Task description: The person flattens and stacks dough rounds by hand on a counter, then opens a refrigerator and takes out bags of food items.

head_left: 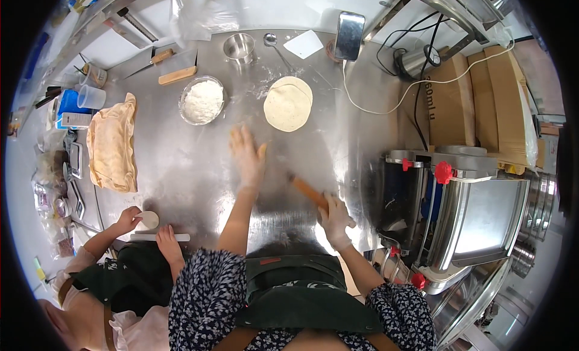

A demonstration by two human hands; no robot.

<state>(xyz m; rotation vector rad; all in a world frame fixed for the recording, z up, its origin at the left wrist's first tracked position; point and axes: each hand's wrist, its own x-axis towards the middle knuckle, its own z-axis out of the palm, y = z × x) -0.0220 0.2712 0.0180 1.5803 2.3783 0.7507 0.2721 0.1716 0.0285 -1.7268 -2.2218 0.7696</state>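
My left hand (247,158), in a thin clear glove, is over the steel table with its fingers stretched out, holding nothing and slightly blurred. Lower right, my gloved right hand (335,221) is closed round a brown wooden rolling pin (309,191), which slants up toward the middle. Beyond both hands lies a stack of round, flat dough sheets (287,106), their edges not quite lined up. A clear bowl of white flour (203,102) stands farther left, ahead of my left hand. Loose flour is dusted around the dough.
A co-worker at lower left holds a small dough disc (148,219) by a white rolling pin (160,237). Covered dough (113,147) lies left. Wooden-handled blades (178,76), a metal cup (239,48), a spoon (271,41) and a phone (349,37) are behind; a steel machine (482,215) stands right.
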